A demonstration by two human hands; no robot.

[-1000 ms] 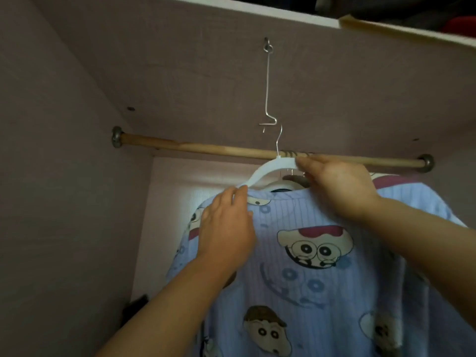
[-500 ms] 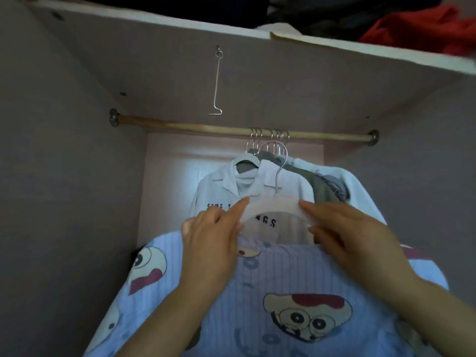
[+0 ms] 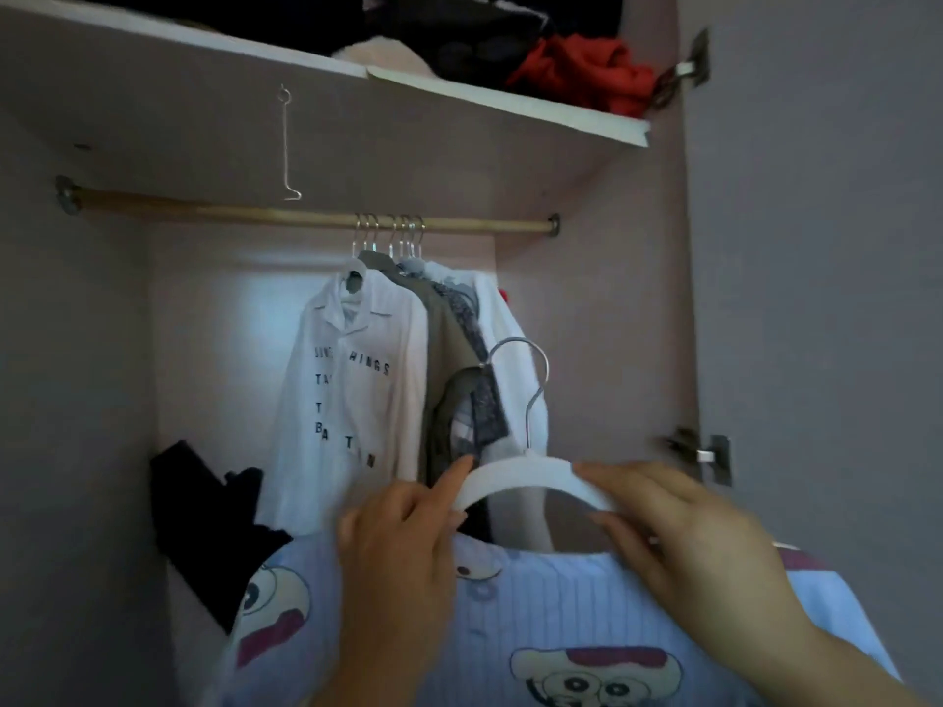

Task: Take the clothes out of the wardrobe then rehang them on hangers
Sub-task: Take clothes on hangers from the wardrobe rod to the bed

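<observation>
A light blue cartoon-print shirt (image 3: pixel 541 630) hangs on a white hanger (image 3: pixel 520 477) with a metal hook, held off the wooden rail (image 3: pixel 255 214) in front of the open wardrobe. My left hand (image 3: pixel 398 533) grips the hanger's left arm together with the shirt's shoulder, index finger stretched along the hanger. My right hand (image 3: pixel 678 528) pinches the hanger's right arm. On the rail hang a white lettered shirt (image 3: pixel 352 395) and several other garments (image 3: pixel 459 349).
A wire hook (image 3: pixel 288 145) dangles from the underside of the top shelf (image 3: pixel 510 102), which carries dark and red clothes (image 3: pixel 581 74). A black item (image 3: pixel 209 517) lies low on the left. The wardrobe door (image 3: pixel 816 298) with hinges stands at the right.
The hanger with the blue shirt came off the rail and moved down and away from it, both hands keeping hold. The view pulled back, revealing the other hanging clothes.
</observation>
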